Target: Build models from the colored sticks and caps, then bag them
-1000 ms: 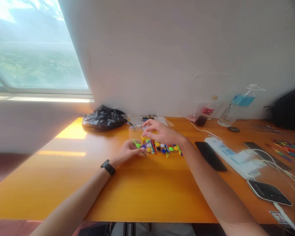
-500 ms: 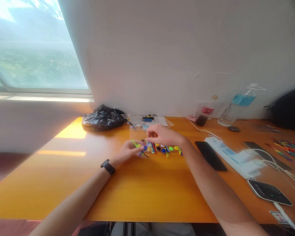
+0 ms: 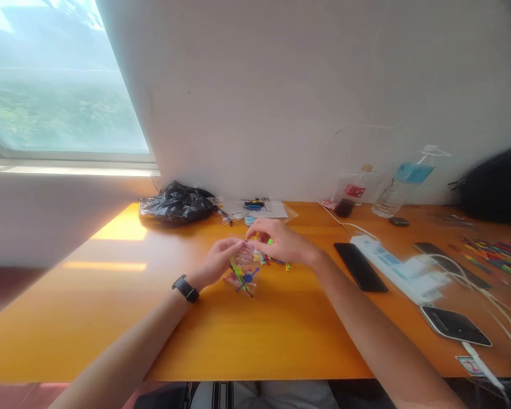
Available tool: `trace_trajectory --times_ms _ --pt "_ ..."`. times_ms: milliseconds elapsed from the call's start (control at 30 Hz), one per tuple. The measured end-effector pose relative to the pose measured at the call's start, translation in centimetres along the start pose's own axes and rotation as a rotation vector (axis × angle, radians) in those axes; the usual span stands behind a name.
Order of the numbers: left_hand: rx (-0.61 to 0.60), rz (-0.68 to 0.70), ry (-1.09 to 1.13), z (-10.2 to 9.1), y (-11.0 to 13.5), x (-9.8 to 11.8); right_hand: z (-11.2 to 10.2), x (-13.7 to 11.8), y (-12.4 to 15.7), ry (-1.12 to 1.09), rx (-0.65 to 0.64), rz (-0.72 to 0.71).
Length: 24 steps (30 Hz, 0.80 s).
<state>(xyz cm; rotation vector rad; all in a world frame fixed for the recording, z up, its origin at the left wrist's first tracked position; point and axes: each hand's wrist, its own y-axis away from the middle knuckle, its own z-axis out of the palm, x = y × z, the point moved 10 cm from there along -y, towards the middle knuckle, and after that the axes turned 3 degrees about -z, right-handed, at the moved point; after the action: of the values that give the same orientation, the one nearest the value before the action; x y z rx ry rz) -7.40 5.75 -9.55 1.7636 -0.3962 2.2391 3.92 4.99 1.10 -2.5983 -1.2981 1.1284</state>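
Observation:
A small clear plastic bag point(image 3: 242, 279) with green, blue, yellow and red pieces in it hangs below my fingers. My left hand point(image 3: 218, 262), closed, grips the top of the bag between thumb and fingers. From the right, my right hand point(image 3: 277, 241) pinches at the same top edge, its fingertips touching or almost touching those of the left. Behind the bag and under my right hand lie more small coloured plastic pieces point(image 3: 287, 265), partly covered by the hand.
At the back stand a black plastic bag point(image 3: 176, 204), papers with small tools point(image 3: 255, 205) and two bottles point(image 3: 402, 190). To the right lie a black phone point(image 3: 360, 268), a white power strip point(image 3: 385, 264) with cables, a charging device point(image 3: 455, 325) and coloured sticks point(image 3: 498, 255).
The clear bag with its pieces now hangs nearer to me, where before my left hand lay by the pieces. My right hand has come down and left to its edge.

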Motion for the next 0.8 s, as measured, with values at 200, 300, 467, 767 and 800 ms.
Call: trace_trajectory --times_ms 200,300,467,767,800 --pt "0.048 -0.071 0.046 2.3 0.5 -2.0 1.4 2.8 4.0 0.064 0.191 0.120" --pt "0.039 -0.124 0.130 3.8 0.8 -3.4 2.2 4.6 5.7 0.054 0.298 0.179" --pt "0.066 -0.094 0.056 3.7 0.7 -3.9 3.5 5.8 6.5 0.039 0.344 0.191" --pt "0.061 0.061 -0.320 2.7 0.8 -2.2 3.5 6.5 7.0 0.119 0.364 0.172" --pt "0.059 0.062 -0.333 2.8 0.8 -2.2 3.3 6.6 7.0 0.105 0.380 0.176"
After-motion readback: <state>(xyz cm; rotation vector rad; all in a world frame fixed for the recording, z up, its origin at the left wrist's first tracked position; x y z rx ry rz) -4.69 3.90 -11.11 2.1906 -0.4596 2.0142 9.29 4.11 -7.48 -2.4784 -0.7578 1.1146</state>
